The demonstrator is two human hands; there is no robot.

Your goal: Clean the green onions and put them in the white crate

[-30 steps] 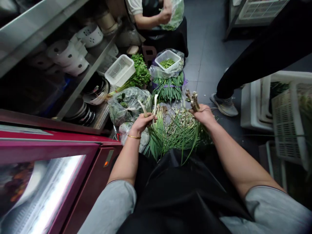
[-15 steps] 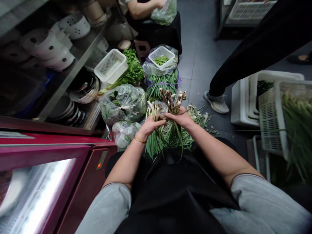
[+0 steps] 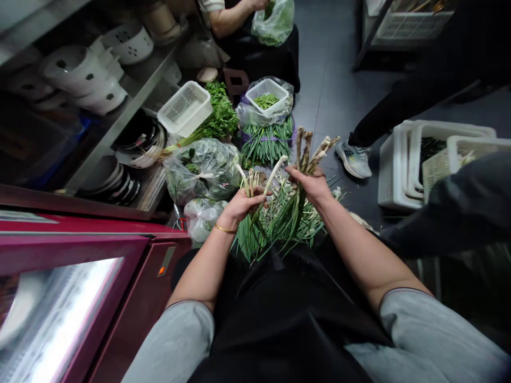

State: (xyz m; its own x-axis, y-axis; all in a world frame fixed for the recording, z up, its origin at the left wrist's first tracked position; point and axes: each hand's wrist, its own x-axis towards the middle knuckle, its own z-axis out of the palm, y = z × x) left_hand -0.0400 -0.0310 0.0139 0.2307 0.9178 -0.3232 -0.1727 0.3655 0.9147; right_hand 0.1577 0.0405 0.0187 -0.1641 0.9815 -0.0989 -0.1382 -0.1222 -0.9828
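Observation:
My left hand (image 3: 244,204) is closed on a few spring onions with pale, clean-looking stems (image 3: 276,171). Apart from it, to the right, my right hand (image 3: 310,183) grips a thicker bunch of spring onions whose brownish root ends (image 3: 305,151) point up and away from me. The green leaves hang down below both hands toward my black apron (image 3: 295,319). Under and beyond my hands, loose greens and pale scraps (image 3: 319,210) lie in a heap on the floor.
Bagged vegetables (image 3: 203,170), leafy greens (image 3: 221,109) and a white basket (image 3: 186,109) lie ahead left. A tied green bundle (image 3: 267,141) is ahead. A person's shoe (image 3: 355,159) and white crates (image 3: 393,170) are right; a red cabinet (image 3: 136,298) is left.
My hands have moved apart, the right one going right with its bunch. A long white stem now stands out from my left hand. Another person's dark-clothed leg has come in over the crates at right.

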